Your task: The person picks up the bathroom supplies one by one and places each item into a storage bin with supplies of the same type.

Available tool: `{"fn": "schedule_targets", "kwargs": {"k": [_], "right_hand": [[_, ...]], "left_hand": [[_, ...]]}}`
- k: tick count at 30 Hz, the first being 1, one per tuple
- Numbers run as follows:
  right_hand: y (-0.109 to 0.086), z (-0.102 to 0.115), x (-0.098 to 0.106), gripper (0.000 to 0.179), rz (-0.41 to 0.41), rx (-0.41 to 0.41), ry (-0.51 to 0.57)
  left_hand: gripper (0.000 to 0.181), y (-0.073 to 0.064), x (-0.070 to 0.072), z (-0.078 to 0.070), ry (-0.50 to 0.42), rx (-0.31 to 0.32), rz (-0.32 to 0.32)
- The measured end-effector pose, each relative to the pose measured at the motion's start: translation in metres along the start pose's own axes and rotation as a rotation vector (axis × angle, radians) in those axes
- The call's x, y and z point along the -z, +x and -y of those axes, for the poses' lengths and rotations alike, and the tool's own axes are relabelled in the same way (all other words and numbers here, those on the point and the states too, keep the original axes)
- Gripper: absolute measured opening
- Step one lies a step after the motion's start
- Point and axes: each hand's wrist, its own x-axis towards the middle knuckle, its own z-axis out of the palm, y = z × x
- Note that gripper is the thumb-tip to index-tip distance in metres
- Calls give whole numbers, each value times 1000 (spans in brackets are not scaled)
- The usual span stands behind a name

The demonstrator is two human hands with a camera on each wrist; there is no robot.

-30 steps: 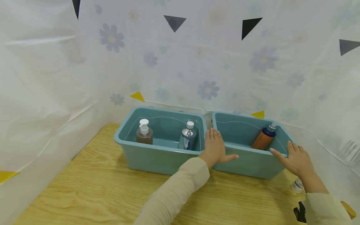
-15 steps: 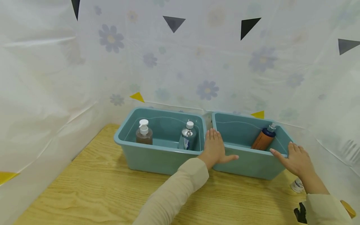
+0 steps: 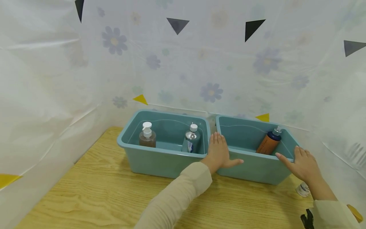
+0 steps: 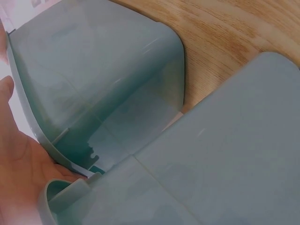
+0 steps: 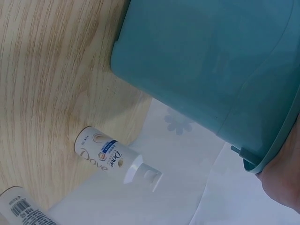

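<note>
On the worktop (image 3: 94,197), the right bin (image 3: 251,167) stands between the left hand (image 3: 218,151), at its left end, and the right hand (image 3: 305,166), both straight-fingered, clasping nothing. An uneven push could make the tilted orange bottle (image 3: 268,143) inside slide. Counts: 2 bins, the left bin (image 3: 154,161) holding 2 bottles (image 3: 147,140), the right 1; 2 white bottles (image 5: 111,154) farther right.

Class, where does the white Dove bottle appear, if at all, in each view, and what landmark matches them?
Head: lower right, apparently the Dove bottle, partly behind the right forearm; label unreadable.
Left wrist: not in it.
Right wrist: Dove bottle left of and below centre.
Shared landmark: wooden table.
</note>
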Motion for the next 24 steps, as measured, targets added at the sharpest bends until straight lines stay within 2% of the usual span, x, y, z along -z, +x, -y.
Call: {"fn": "schedule_targets", "kwargs": {"k": [24], "right_hand": [[-8,3,0,93,-38,-3,-5]], "left_hand": [[108,-7,-2,0,24,-12,1]]}}
